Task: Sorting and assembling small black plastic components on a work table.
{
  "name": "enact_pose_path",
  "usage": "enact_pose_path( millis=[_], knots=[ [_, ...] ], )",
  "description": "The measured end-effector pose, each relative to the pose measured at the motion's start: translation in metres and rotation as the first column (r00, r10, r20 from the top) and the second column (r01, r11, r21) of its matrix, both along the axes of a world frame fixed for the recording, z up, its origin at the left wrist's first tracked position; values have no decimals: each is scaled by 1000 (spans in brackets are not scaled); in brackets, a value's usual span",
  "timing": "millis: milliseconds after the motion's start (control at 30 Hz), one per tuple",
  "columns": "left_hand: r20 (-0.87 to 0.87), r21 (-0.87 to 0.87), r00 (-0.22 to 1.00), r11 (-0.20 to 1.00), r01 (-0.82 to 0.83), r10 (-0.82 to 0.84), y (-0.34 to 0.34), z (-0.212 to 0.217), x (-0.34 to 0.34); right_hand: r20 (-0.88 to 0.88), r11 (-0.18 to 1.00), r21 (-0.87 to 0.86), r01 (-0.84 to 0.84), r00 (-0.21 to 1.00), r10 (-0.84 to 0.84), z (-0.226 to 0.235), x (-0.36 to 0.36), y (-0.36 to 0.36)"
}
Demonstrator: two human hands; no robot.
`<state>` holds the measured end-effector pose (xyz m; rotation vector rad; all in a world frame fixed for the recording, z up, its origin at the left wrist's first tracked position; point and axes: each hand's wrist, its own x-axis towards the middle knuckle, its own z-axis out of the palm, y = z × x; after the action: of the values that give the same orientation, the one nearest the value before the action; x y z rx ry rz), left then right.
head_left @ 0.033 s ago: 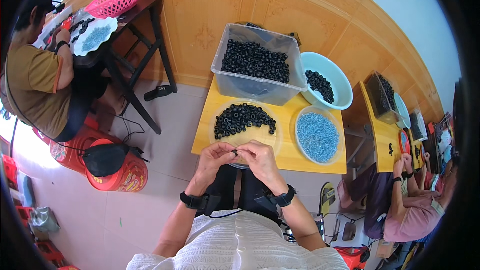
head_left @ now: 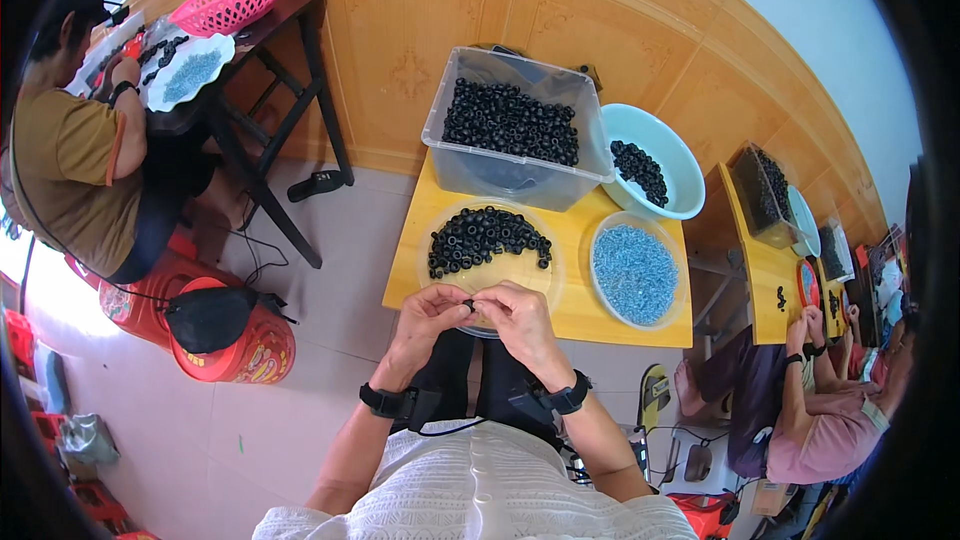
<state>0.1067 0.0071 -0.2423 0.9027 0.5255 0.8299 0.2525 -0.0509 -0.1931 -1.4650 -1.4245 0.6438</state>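
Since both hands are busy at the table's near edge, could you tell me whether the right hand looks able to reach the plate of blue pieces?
Probably yes: the plate of blue pieces lies just beyond the right hand, nothing between.

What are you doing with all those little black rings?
A person sits at a small yellow table. The left hand and right hand meet over the near edge and pinch one small black ring between the fingertips. Just beyond lies a clear plate of black rings, with a plate of pale blue bits beside it and a clear bin of rings behind. Other people work at nearby tables.
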Motion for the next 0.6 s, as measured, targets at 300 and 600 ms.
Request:
enact_pose_path(
  millis=[300,600],
  knots=[
    [154,-139,988,990,31,-10,0,-7,-2,406,968,245,-55,913,-50,6,-12,-4],
    [162,-123,987,992,39,-19,1,-5,-1,40,979,178,102,993,-111,-1,-16,-4]
  ],
)
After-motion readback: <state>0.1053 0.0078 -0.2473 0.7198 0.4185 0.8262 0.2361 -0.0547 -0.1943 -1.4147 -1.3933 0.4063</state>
